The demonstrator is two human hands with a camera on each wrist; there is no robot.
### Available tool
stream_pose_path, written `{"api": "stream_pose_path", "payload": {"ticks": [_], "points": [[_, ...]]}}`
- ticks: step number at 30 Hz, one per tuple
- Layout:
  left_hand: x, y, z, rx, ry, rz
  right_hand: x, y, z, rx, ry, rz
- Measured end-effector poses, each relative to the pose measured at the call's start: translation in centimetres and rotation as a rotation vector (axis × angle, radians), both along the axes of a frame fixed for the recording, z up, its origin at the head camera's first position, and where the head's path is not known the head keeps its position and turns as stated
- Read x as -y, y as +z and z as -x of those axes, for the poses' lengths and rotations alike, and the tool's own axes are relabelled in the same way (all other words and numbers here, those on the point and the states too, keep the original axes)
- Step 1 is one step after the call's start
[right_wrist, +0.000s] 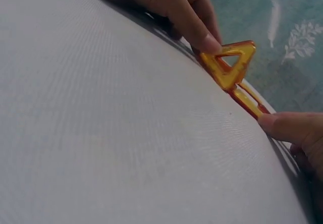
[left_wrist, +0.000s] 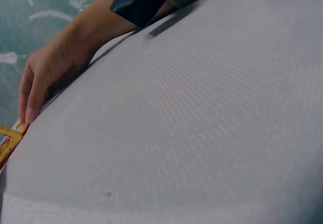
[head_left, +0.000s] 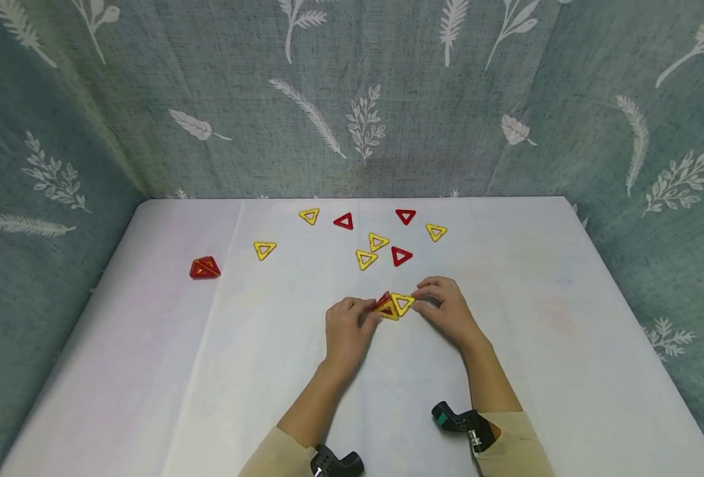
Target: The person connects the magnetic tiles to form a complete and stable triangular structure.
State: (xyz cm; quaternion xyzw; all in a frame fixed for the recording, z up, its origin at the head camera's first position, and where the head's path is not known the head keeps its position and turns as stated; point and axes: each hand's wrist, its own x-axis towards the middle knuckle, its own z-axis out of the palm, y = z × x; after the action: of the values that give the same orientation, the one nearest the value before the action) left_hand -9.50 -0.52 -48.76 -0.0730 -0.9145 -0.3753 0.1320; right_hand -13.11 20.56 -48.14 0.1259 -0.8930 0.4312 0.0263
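Close to the middle of the table, my left hand (head_left: 347, 334) pinches a small group of triangular tiles between thumb and fingers. In it, a yellow triangle (right_wrist: 222, 76) stands tilted up from the table, with a red triangle (head_left: 380, 302) behind it. Edge to edge with this group, on its right, lies another yellow triangle (head_left: 396, 302). My right hand (head_left: 447, 313) grips that tile's outer corner, its thumb (right_wrist: 275, 124) on top in the right wrist view. In the left wrist view only part of a yellow tile (left_wrist: 10, 142) shows, at the left border.
Beyond the hands lie several loose yellow triangles (head_left: 359, 259) and red triangles (head_left: 395, 256). Off to the left sits a red three-dimensional piece (head_left: 205, 268) made of triangles. A leaf-patterned curtain (head_left: 340, 99) borders the white table (head_left: 268, 371) at the back and sides.
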Motion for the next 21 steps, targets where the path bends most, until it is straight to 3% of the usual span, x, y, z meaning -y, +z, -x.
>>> {"api": "stream_pose_path", "payload": {"ticks": [7,15,21], "points": [[0.04,-0.13,-0.06,0.046,-0.049,0.107,0.44,0.07,-0.24,0.035,0.028,-0.050],[0.00,-0.22,-0.08,0.038,-0.067,0.132,0.52,0.04,-0.29,-0.013,0.067,-0.074],[0.00,-0.20,-0.08,0.042,-0.058,0.127,0.60,0.22,-0.21,0.020,0.085,-0.069]]}}
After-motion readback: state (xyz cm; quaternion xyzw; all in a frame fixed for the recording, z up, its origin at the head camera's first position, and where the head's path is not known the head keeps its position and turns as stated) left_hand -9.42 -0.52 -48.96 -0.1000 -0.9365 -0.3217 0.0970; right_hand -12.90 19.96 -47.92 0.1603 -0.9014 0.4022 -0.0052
